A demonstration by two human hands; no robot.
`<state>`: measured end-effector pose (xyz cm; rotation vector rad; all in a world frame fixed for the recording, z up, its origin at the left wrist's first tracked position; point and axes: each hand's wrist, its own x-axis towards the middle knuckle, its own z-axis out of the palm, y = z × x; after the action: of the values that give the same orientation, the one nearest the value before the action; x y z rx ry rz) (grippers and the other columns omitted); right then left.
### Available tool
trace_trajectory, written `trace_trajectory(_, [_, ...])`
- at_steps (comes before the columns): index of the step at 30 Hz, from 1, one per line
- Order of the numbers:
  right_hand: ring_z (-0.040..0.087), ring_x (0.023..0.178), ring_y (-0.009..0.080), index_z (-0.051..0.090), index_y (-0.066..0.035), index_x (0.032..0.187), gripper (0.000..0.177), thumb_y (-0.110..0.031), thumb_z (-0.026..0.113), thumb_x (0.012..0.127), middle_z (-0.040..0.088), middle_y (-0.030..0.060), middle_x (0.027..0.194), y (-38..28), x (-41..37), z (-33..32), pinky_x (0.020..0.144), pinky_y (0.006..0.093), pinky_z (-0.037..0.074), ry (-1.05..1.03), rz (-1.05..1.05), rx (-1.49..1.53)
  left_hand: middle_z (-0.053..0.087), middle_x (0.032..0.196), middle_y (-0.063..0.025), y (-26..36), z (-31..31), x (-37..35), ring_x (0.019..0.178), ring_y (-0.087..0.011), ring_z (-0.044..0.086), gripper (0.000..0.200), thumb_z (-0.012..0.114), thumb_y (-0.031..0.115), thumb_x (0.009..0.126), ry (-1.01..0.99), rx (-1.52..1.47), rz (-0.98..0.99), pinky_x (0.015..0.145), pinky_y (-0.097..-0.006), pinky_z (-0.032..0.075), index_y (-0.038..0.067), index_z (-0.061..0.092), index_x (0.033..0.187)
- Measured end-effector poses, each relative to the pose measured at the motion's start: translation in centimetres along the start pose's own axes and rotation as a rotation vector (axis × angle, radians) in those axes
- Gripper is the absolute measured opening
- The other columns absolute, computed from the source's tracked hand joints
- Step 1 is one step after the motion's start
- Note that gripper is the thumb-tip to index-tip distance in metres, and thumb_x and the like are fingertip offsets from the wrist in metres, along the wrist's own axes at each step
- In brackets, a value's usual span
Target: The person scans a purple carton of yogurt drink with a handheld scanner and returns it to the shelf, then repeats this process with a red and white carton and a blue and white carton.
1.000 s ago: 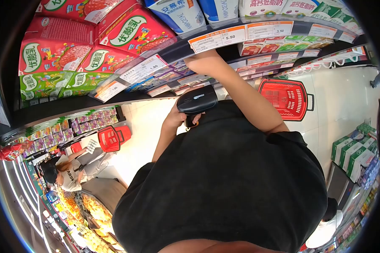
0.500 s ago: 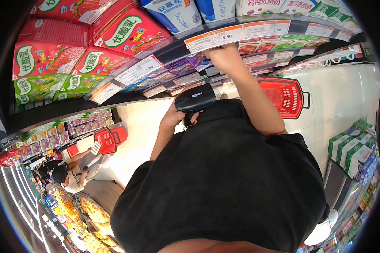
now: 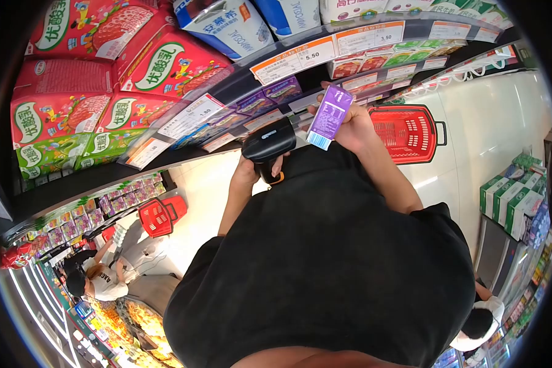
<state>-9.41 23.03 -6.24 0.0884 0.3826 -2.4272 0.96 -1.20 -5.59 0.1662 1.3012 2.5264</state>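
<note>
My left hand (image 3: pixel 249 173) grips a black handheld barcode scanner (image 3: pixel 268 141), its head pointing toward the shelf. Just to its right, my right hand (image 3: pixel 351 127) holds a small purple drink carton (image 3: pixel 329 115) tilted, with its barcode end close to the scanner. Both hands are raised in front of the shelf edge with price tags (image 3: pixel 294 58). My black shirt (image 3: pixel 331 264) fills the lower middle of the view.
Shelves hold red and green milk drink packs (image 3: pixel 98 92) and blue-white cartons (image 3: pixel 227 24). A red shopping basket (image 3: pixel 408 132) sits on the floor at right, another red basket (image 3: pixel 159 214) at left. A person in a white shirt (image 3: pixel 101 282) crouches at lower left; another person (image 3: pixel 481 322) is at lower right.
My right hand came off the shelf with a purple carton and brought it down beside the scanner. My left hand with the scanner shifted slightly left.
</note>
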Motion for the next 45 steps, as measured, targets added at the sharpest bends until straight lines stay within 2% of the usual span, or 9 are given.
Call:
trace_trajectory(11, [0.046, 0.124, 0.0444, 0.038, -0.010, 0.140, 0.071, -0.036, 0.062, 0.079, 0.038, 0.0230, 0.143, 0.2, 0.1, -0.3, 0.096, 0.0595, 0.044, -0.173, 0.084, 0.119, 0.063, 0.095, -0.0186, 0.5, 0.6, 0.5, 0.065, -0.0185, 0.060, 0.105, 0.073, 0.069, 0.065, 0.040, 0.004, 0.030, 0.049, -0.0260, 0.046, -0.004, 0.041, 0.133])
trace_trajectory(14, [0.049, 0.121, 0.0424, 0.038, -0.008, 0.139, 0.072, -0.039, 0.065, 0.081, 0.045, 0.0233, 0.137, 0.5, 0.2, -0.6, 0.099, 0.0557, 0.044, -0.184, 0.104, 0.142, 0.042, 0.140, -0.0249, 0.1, -0.1, 0.1, 0.078, -0.0185, 0.059, 0.115, 0.069, 0.075, 0.064, 0.034, 0.049, -0.036, 0.049, -0.0238, 0.046, -0.001, 0.032, 0.142])
trace_trajectory(17, [0.053, 0.117, 0.0400, 0.039, -0.007, 0.138, 0.072, -0.040, 0.068, 0.081, 0.052, 0.0216, 0.128, 1.6, 0.3, -1.4, 0.100, 0.0555, 0.043, -0.074, 0.094, -0.018, 0.046, 0.136, -0.0231, 0.7, 0.9, 0.5, 0.081, -0.0188, 0.060, 0.112, 0.071, 0.072, 0.064, 0.048, 0.064, -0.039, 0.049, -0.0245, 0.047, -0.001, 0.034, 0.141])
trace_trajectory(19, [0.055, 0.114, 0.0384, 0.039, -0.007, 0.138, 0.069, -0.032, 0.066, 0.080, 0.055, 0.0210, 0.122, 1.4, 0.6, -1.4, 0.101, 0.0550, 0.042, -0.051, 0.126, 0.039, 0.063, 0.089, -0.0190, 1.0, 1.5, 0.7, 0.062, -0.0184, 0.060, 0.105, 0.077, 0.064, 0.064, 0.078, 0.042, 0.010, 0.049, -0.0262, 0.047, -0.004, 0.039, 0.135])
trace_trajectory(28, [0.054, 0.100, 0.0316, 0.044, -0.002, 0.134, 0.070, -0.031, 0.063, 0.073, 0.049, 0.0223, 0.128, 0.6, 0.5, -0.2, 0.077, 0.0430, 0.048, -0.116, 0.210, 0.224, 0.063, 0.086, -0.0182, 0.6, 0.9, 0.3, 0.059, -0.0170, 0.058, 0.107, 0.077, 0.064, 0.065, 0.088, 0.038, 0.016, 0.049, -0.0257, 0.047, -0.002, 0.036, 0.138])
trace_trajectory(35, [0.055, 0.102, 0.0306, 0.043, -0.002, 0.136, 0.073, -0.034, 0.061, 0.074, 0.046, 0.0227, 0.135, 0.7, 0.4, -0.5, 0.077, 0.0426, 0.049, -0.157, 0.147, 0.208, 0.063, 0.084, -0.0172, 0.8, 1.0, 0.2, 0.059, -0.0168, 0.059, 0.110, 0.081, 0.063, 0.060, 0.104, 0.032, -0.009, 0.048, -0.0249, 0.047, -0.002, 0.037, 0.137])
trace_trajectory(37, [0.054, 0.111, 0.0323, 0.040, -0.003, 0.138, 0.070, -0.036, 0.061, 0.081, 0.044, 0.0211, 0.139, 0.6, 0.4, -0.9, 0.082, 0.0442, 0.048, -0.200, 0.125, 0.176, 0.059, 0.110, -0.0175, 0.6, 0.2, 0.1, 0.083, -0.0210, 0.061, 0.101, 0.076, 0.065, 0.066, 0.028, 0.068, -0.022, 0.051, -0.0270, 0.048, -0.001, 0.040, 0.135])
trace_trajectory(41, [0.050, 0.121, 0.0347, 0.037, -0.003, 0.140, 0.067, -0.039, 0.059, 0.087, 0.043, 0.0190, 0.141, 1.4, -0.2, -0.5, 0.090, 0.0494, 0.046, -0.090, 0.050, 0.091, 0.059, 0.110, -0.0174, 0.7, 0.7, 0.0, 0.082, -0.0210, 0.061, 0.101, 0.075, 0.065, 0.066, 0.059, 0.075, -0.021, 0.052, -0.0271, 0.048, -0.001, 0.040, 0.135])
trace_trajectory(45, [0.048, 0.124, 0.0350, 0.036, -0.004, 0.141, 0.068, -0.041, 0.059, 0.089, 0.042, 0.0187, 0.143, 1.2, 0.1, 0.5, 0.097, 0.0563, 0.042, -0.068, 0.013, -0.055, 0.063, 0.083, -0.0164, 0.8, 1.0, 0.1, 0.059, -0.0164, 0.059, 0.107, 0.080, 0.063, 0.060, 0.118, 0.042, -0.008, 0.048, -0.0251, 0.047, -0.003, 0.040, 0.134])
